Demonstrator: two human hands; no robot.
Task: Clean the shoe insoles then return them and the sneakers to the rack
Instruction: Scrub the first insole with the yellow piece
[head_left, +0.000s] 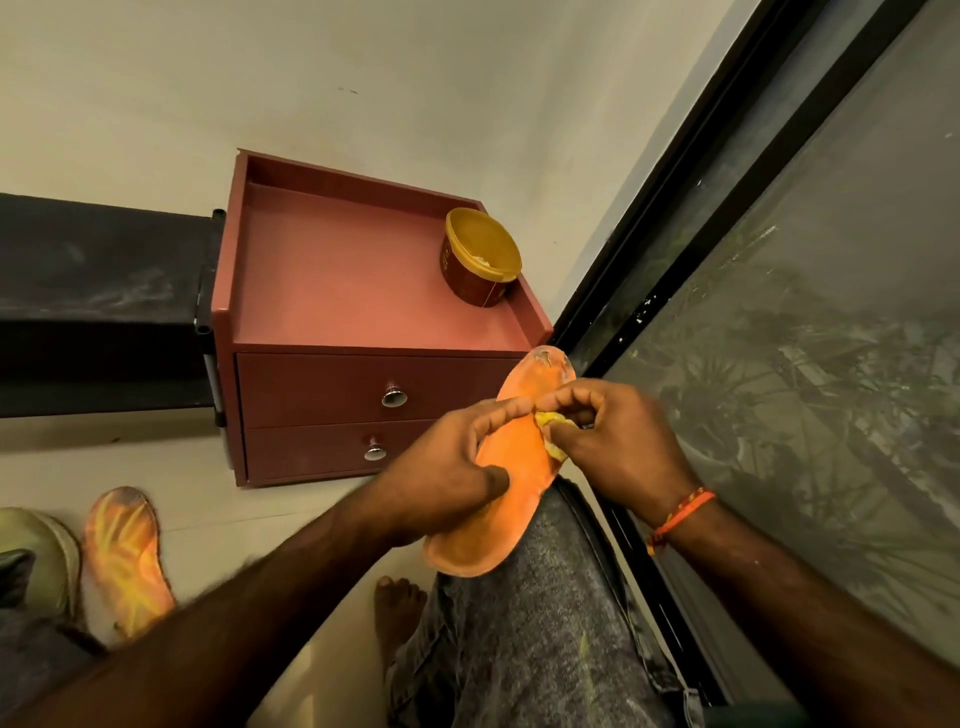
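On my knee, my left hand (452, 462) grips the orange insole (511, 467); my right hand (613, 441), at three o'clock, pinches a yellow cloth (553, 431) against it.

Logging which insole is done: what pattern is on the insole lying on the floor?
Orange with yellow streaks fanning out, on the floor insole; head view.

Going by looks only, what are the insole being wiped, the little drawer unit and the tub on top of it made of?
Orange insole: probably foam with a matte fabric face; it bends over the knee and its toe end is worn pale.
Drawer unit: likely painted or laminated board, flat reddish-brown with shiny metal knobs.
Tub: seemingly glossy plastic, with a thin yellow rim.
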